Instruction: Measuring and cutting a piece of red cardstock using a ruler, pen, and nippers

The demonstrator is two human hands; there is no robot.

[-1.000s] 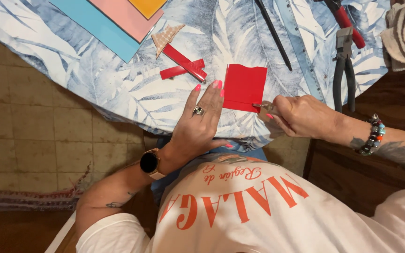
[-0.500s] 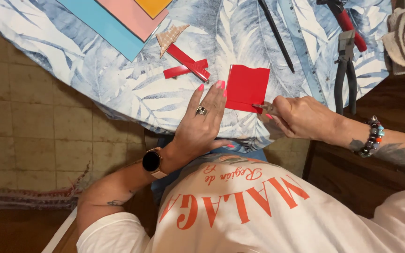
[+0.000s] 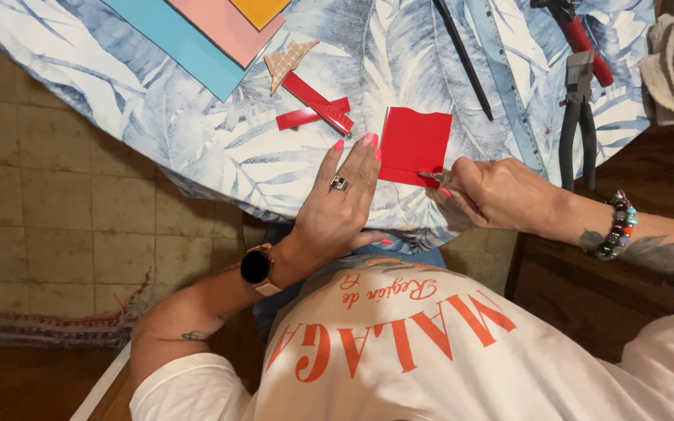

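Red paper [image 3: 415, 142] lies flat near the table [image 3: 196, 148] edge, pinned at its left side by the left hand [image 3: 337, 210], fingers straight and close together, tips on the sheet. The right hand [image 3: 501, 195] pinches a small blade [image 3: 431, 176] at the paper's lower edge, so a cut along that edge looks under way; the next stroke calls for firm hold-down and a straight pull.

Under the left hand [image 3: 337, 206] lies a square of red paper [image 3: 415, 144], smooth and faintly glossy. The surface [image 3: 196, 140] wears a matt leaf-print cloth. Beyond the right hand [image 3: 501, 195], dull metal pliers [image 3: 577, 125]; beyond the left, matt coloured card sheets [image 3: 196, 39].
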